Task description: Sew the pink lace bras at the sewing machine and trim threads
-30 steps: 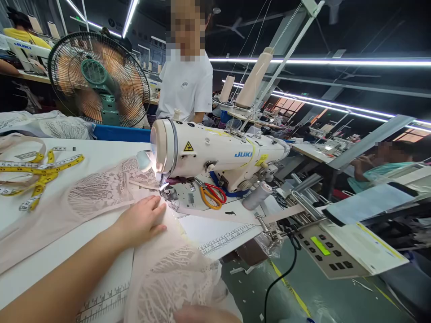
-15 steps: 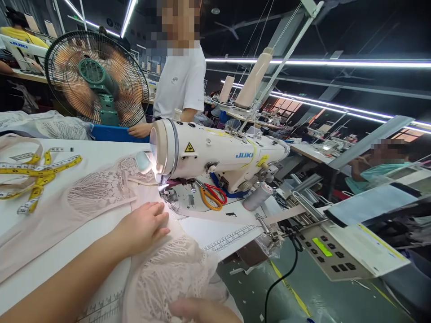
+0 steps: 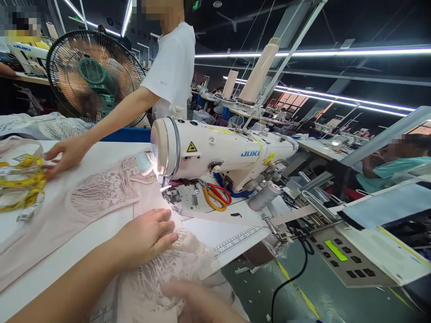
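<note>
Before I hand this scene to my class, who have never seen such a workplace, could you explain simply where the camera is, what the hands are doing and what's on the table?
No robot here: a person works with two bare hands, seen from a camera worn on the head, looking forward and down. The big white thing is a sewing machine. The left hand rests on pale lace fabric in front of the machine. The right hand is blurred at the bottom edge, over the lace; whether it grips is unclear. On the white table are scissors, a grey thread spool and a yellow tape measure. The third hand, beside the tape measure, belongs to a co-worker in a white shirt.
</note>
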`<state>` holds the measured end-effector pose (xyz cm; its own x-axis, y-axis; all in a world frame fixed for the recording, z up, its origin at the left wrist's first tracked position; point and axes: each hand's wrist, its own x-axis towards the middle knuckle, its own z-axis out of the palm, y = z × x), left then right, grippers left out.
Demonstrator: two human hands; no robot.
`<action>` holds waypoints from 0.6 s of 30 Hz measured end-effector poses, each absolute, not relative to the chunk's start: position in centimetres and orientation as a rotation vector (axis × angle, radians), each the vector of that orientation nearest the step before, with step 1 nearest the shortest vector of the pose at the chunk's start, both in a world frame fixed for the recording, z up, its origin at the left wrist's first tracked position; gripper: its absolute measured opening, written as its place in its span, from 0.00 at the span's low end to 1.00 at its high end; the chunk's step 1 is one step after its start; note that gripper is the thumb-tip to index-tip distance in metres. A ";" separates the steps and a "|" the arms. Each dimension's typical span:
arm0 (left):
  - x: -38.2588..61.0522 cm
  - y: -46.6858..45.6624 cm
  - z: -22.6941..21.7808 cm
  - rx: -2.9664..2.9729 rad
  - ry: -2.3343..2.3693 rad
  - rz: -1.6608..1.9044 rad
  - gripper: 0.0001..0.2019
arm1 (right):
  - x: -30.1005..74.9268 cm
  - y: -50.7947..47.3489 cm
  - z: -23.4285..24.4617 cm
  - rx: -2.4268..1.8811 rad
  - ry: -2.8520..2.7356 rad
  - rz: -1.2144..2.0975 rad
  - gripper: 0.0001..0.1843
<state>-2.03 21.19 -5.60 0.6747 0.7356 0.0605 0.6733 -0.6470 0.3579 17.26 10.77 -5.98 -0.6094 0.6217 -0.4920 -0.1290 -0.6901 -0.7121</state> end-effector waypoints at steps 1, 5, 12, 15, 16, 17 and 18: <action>-2.1 21.2 -5.6 2.570 1.126 0.281 0.27 | 17.0 11.1 -6.6 -1.051 -0.890 2.331 0.29; -2.3 21.4 -6.0 2.529 1.152 0.285 0.27 | 16.4 11.9 -9.4 -0.996 -0.960 2.338 0.38; -2.6 21.9 -6.0 2.488 1.152 0.298 0.29 | 17.0 12.6 -9.4 -0.839 -1.276 2.128 0.50; -2.6 22.1 -6.0 2.474 1.177 0.325 0.29 | 17.0 13.0 -8.8 -0.832 -1.270 2.105 0.46; -2.6 22.0 -5.9 2.478 1.173 0.330 0.29 | 17.0 13.0 -8.8 -0.830 -1.253 2.102 0.45; -2.6 22.0 -5.7 2.484 1.164 0.331 0.29 | 16.9 13.1 -8.8 -0.827 -1.240 2.092 0.43; -2.5 21.9 -5.6 2.491 1.157 0.332 0.28 | 16.9 13.2 -8.8 -0.825 -1.234 2.075 0.41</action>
